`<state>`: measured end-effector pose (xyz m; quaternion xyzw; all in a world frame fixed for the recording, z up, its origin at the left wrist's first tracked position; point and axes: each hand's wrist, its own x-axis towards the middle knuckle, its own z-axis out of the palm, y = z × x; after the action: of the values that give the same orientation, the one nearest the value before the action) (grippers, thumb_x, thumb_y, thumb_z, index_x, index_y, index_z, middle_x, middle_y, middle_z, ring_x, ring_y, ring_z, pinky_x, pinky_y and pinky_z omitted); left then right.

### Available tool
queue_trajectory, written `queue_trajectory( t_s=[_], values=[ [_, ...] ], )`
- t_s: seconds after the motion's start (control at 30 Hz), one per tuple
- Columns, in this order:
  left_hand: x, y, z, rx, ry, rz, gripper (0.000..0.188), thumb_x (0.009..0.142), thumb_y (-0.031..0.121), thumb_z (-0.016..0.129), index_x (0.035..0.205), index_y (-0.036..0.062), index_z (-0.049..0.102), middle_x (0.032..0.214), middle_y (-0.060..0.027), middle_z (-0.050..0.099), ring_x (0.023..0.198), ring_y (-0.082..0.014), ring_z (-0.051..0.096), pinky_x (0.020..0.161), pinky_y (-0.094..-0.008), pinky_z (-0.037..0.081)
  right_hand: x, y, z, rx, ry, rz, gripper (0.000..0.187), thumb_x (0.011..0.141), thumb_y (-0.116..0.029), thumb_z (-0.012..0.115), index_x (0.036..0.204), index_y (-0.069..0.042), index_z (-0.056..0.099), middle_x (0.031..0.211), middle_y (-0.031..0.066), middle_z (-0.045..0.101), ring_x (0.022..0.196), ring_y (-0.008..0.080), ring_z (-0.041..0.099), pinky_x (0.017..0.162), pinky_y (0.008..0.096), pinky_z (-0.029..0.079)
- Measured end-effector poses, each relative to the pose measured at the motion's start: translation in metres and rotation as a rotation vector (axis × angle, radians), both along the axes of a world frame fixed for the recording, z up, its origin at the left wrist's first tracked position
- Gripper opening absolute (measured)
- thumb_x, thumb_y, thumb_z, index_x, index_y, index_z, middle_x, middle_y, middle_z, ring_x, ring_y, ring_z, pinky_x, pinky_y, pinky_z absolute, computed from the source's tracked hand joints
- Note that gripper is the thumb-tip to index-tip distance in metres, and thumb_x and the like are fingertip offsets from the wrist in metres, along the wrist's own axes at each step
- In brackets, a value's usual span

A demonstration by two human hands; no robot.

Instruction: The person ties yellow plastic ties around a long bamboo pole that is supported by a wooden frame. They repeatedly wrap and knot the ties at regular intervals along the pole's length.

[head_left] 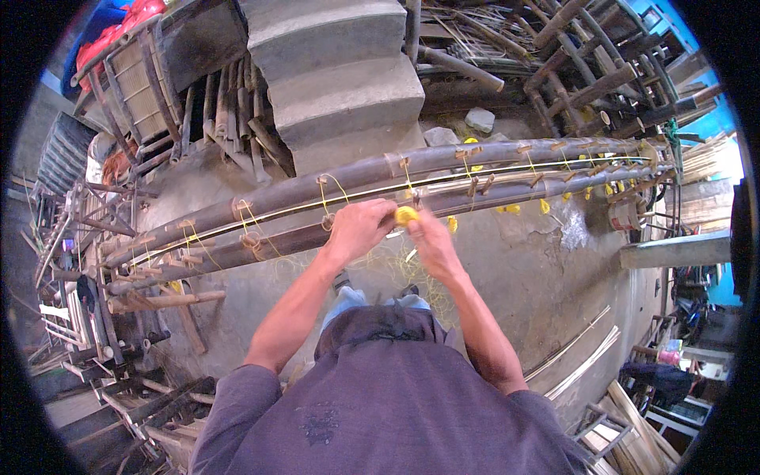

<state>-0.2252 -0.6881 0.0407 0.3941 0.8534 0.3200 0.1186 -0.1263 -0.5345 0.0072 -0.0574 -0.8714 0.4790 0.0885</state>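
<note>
A small wound bundle of yellow cord (pixel 406 215) sits between my two hands, in front of the long dark bamboo poles. My left hand (pixel 359 228) is closed, its fingertips meeting the left side of the bundle. From the right, my right hand (pixel 433 244) grips the same bundle with bent fingers. Just beyond them runs an upper bamboo pole (pixel 301 192), with a second, lower bamboo pole (pixel 491 195) alongside it. Yellow cords loop around the poles at intervals, passing short wooden pegs. A thin pale strip (pixel 277 210) lies lengthwise between the poles.
More yellow cord bundles (pixel 544 207) hang along the right half of the poles. Loose cord tangles lie on the concrete floor near my feet. Concrete steps (pixel 344 87) rise beyond the poles. Stacked bamboo (pixel 586 63) stands far right, bamboo frames (pixel 87 214) at left.
</note>
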Motion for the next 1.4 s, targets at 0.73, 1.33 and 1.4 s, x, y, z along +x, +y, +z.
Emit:
queue_trajectory(
  t_s=[0.73,1.33,1.4],
  values=[
    [0.010,-0.021,0.005,0.172,-0.174,0.178,0.020,0.083,0.024,0.059,0.090,0.0064,0.059,0.082,-0.0105,0.061,0.074,-0.0245,0.060,0.065,-0.0335,0.046,-0.001,-0.008,-0.015,0.370,-0.097,0.192,0.034,0.096,-0.033,0.037,0.092,-0.002,0.051,0.073,0.0132,0.052,0.071,0.0291,0.055,0.064,0.0386,0.042],
    [0.033,-0.001,-0.031,0.201,0.151,0.148,0.019,0.079,0.022,0.063,0.095,0.0109,0.064,0.083,-0.0063,0.062,0.077,-0.0232,0.060,0.064,-0.0337,0.049,-0.013,0.011,-0.003,-0.055,-0.226,0.173,0.030,0.089,-0.023,0.039,0.091,0.003,0.054,0.077,0.0177,0.054,0.077,0.0309,0.054,0.070,0.0376,0.042],
    [0.032,-0.003,-0.043,0.201,-0.042,0.188,0.020,0.080,0.020,0.063,0.097,0.0094,0.064,0.083,-0.0065,0.063,0.074,-0.0199,0.060,0.063,-0.0314,0.048,-0.010,0.014,-0.007,0.082,-0.130,0.170,0.028,0.089,-0.023,0.042,0.090,0.002,0.055,0.082,0.0182,0.056,0.083,0.0329,0.054,0.076,0.0392,0.044]
  ],
)
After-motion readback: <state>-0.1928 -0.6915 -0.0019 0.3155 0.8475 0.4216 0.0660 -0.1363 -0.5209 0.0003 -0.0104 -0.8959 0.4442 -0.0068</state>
